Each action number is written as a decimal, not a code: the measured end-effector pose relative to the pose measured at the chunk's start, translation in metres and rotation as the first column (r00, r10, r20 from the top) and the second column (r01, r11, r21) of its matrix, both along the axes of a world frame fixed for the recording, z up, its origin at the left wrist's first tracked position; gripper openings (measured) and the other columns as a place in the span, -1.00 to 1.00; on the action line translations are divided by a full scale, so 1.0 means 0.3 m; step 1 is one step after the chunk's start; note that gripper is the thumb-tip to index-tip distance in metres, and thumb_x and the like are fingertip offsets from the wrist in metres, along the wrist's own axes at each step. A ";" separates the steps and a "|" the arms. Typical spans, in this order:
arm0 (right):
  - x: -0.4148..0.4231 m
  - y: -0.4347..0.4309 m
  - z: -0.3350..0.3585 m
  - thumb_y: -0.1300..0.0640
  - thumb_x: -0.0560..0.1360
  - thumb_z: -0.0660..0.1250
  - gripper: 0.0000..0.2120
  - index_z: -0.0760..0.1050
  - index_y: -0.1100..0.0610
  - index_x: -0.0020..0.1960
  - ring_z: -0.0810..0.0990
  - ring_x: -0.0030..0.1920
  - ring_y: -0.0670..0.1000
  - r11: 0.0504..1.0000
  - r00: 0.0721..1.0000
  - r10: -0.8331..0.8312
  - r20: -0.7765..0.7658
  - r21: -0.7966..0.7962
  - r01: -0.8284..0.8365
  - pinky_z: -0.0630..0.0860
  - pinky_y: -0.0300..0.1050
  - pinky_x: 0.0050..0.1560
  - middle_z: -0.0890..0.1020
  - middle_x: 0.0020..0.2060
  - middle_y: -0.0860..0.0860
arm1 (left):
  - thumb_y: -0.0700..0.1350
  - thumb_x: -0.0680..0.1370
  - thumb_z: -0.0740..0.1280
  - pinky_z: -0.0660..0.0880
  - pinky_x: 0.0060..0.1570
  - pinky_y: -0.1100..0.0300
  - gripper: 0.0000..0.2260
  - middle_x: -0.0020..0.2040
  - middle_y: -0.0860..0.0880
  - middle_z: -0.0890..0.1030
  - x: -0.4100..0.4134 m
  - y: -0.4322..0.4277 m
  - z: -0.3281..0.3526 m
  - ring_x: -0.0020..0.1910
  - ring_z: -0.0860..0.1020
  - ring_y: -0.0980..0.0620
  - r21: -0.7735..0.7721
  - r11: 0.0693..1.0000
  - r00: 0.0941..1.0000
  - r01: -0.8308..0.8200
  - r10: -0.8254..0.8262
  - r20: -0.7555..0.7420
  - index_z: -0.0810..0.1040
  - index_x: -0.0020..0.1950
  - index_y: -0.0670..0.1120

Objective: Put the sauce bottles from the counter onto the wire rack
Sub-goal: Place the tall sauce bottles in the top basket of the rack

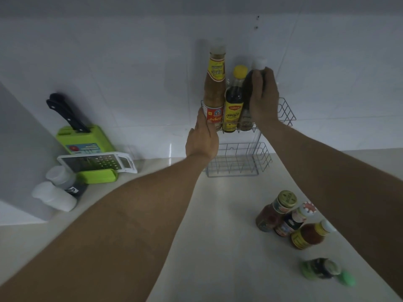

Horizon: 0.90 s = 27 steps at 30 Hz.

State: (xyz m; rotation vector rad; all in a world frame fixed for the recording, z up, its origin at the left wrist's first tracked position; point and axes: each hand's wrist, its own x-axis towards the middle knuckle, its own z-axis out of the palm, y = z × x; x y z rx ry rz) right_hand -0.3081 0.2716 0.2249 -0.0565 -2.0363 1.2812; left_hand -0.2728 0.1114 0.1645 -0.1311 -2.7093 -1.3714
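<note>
A two-tier wire rack (285,110) stands against the white wall. Its upper tier holds a tall brown sauce bottle (214,88) with a yellow and red label, and a dark bottle with a yellow cap (234,99). My right hand (262,99) is wrapped around a dark bottle with a white cap (259,64), which stands in the upper tier to the right of the other two. My left hand (202,140) rests flat against the tall brown bottle's lower part and the rack's left front corner. The lower tier (237,162) holds nothing.
Several more sauce bottles (290,219) stand on the pale counter at the right, one with a green cap (325,271) nearest me. At the left are a green knife block (85,138) with black handles, a white grater (98,163) and two white-capped containers (56,188).
</note>
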 end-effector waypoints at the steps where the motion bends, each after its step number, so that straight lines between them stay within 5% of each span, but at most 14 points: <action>1: 0.003 0.005 -0.008 0.02 0.66 0.10 -0.78 0.43 0.14 0.04 0.50 -0.24 -0.29 1.000 1.000 0.003 0.018 -0.009 -0.003 0.40 -0.38 -0.25 0.53 -0.24 -0.16 | 0.06 0.73 -0.07 0.43 0.38 -0.21 -0.53 0.48 -0.07 0.49 0.000 0.000 -0.001 0.34 0.52 -0.22 0.005 1.000 1.000 0.008 -0.008 -0.001 0.04 0.66 0.07; 6: 0.026 0.010 -0.032 -0.09 0.66 0.02 -0.60 0.43 0.20 0.17 0.49 -0.16 -0.43 0.998 0.989 0.020 0.147 -0.061 -0.011 0.44 -0.39 -0.14 0.48 -0.15 -0.25 | 0.08 0.73 -0.07 0.44 0.38 -0.20 -0.52 0.49 -0.06 0.48 0.001 -0.002 -0.002 0.34 0.53 -0.21 0.027 0.999 1.000 0.028 -0.028 0.015 0.01 0.66 0.08; 9: 0.047 0.005 -0.048 -0.13 0.66 0.01 -0.66 0.41 0.09 0.11 0.47 -0.17 -0.47 0.996 0.985 0.030 0.169 -0.091 -0.015 0.40 -0.39 -0.19 0.44 -0.15 -0.23 | 0.08 0.73 -0.07 0.45 0.39 -0.18 -0.52 0.48 -0.05 0.49 0.003 -0.005 -0.001 0.34 0.53 -0.20 0.034 0.999 0.999 0.037 -0.038 0.022 0.00 0.66 0.10; 15: 0.062 0.005 -0.032 -0.23 0.64 -0.01 -0.50 0.50 0.13 0.12 0.62 -0.01 -0.03 0.989 0.966 0.089 0.244 -0.134 -0.058 0.57 0.09 0.11 0.61 -0.09 -0.05 | 0.07 0.73 -0.05 0.42 0.42 -0.17 -0.52 0.51 -0.04 0.45 0.007 -0.006 0.006 0.37 0.51 -0.18 0.066 0.996 0.996 0.065 -0.069 0.049 -0.01 0.66 0.09; 27: 0.121 0.020 0.033 -0.55 0.40 -0.21 -0.10 0.56 0.00 0.28 0.61 0.10 0.05 0.987 0.847 0.160 0.507 -0.065 -0.147 0.47 0.00 0.24 0.65 0.11 0.09 | 0.10 0.73 -0.07 0.44 0.40 -0.16 -0.52 0.48 -0.08 0.47 0.009 -0.011 0.017 0.34 0.53 -0.21 0.074 0.993 0.990 0.095 -0.102 0.096 -0.06 0.65 0.12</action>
